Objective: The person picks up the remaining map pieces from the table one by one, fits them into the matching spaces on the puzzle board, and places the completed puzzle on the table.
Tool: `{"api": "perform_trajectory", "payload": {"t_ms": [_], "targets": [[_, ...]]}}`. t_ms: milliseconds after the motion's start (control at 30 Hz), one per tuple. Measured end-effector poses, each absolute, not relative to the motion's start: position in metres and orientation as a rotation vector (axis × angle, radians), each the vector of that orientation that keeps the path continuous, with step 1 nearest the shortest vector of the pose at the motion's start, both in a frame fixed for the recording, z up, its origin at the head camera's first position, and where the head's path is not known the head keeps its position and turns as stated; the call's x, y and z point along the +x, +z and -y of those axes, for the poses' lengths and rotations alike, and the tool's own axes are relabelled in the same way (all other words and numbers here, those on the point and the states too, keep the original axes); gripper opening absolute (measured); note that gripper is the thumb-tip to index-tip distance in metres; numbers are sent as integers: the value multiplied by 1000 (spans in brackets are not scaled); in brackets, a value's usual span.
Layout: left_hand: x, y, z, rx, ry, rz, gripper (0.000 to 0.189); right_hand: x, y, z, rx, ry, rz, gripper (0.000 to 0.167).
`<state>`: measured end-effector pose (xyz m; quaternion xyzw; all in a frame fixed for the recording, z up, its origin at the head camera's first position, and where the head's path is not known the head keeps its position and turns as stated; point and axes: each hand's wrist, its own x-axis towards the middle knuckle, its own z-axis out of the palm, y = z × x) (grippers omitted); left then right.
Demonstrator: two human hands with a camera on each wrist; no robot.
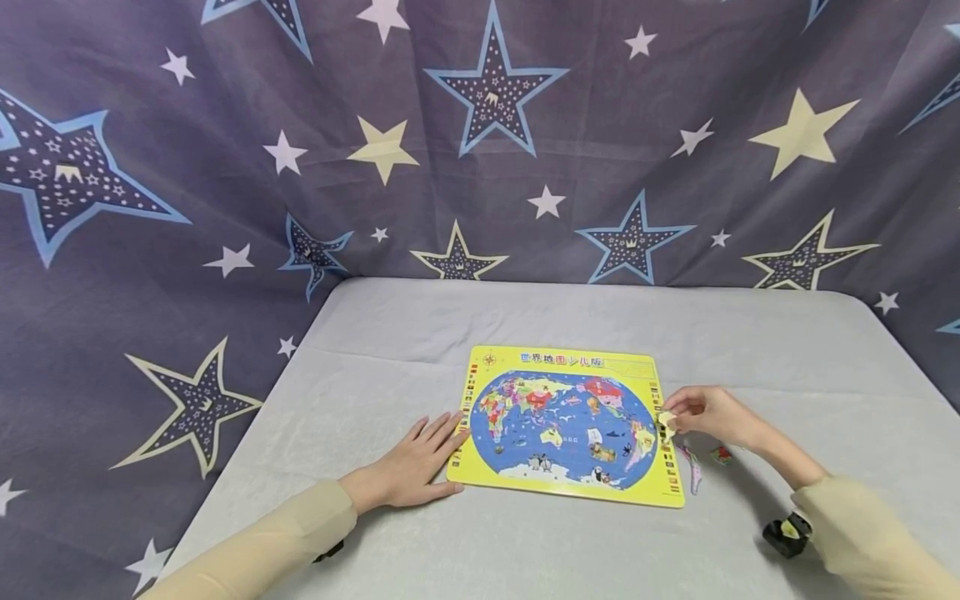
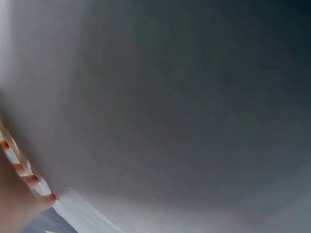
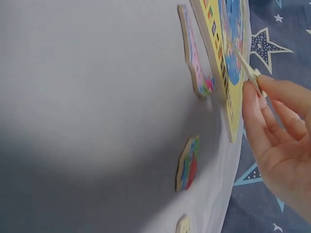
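A yellow-bordered world map puzzle board (image 1: 630,498) lies on the table, with a blue ocean and coloured land and animal pictures. My left hand (image 1: 412,462) rests with fingers spread and straight, fingertips on the board's left edge. At the right edge, my right hand (image 1: 708,412) pinches a pale yellow puzzle piece (image 1: 664,423) with dark markings between thumb and fingers. In the right wrist view this piece (image 3: 250,72) is tilted edge-on above the board. The left wrist view shows mostly grey cloth, with the left hand's fingers (image 2: 31,182) at the lower left.
Right of the board lie a long pink puzzle piece (image 1: 693,475) and a small red and green piece (image 1: 722,455). Another pale yellow piece (image 3: 183,224) is cut off by the right wrist view's bottom. A star-patterned curtain (image 1: 495,208) stands behind the grey-covered table (image 1: 420,317).
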<state>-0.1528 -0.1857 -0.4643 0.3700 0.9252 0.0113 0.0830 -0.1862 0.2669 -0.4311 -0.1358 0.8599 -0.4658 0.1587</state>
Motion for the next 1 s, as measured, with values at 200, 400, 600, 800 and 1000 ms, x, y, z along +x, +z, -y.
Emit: {"api": "perform_trajectory", "payload": {"t_ms": [200,400,600,800,1000], "targets": [[-153,-464,186,1119,25,-2768,76,-188,-432,-261,-425,-1347,-2410,20],[-153,-463,186,1123,23,-2766,75,-189,-433,-257,-431,-1356,-2365,18],[-152,-463,185,1116,26,-2762,75,-190,-436,-254,-470,-1360,-2347,18],[-152,-462,185,1103,28,-2757,76,-191,-437,-252,-467,-1359,-2339,18],[-153,-463,185,1095,26,-2751,76,-191,-439,-250,-499,-1354,-2341,18]]}}
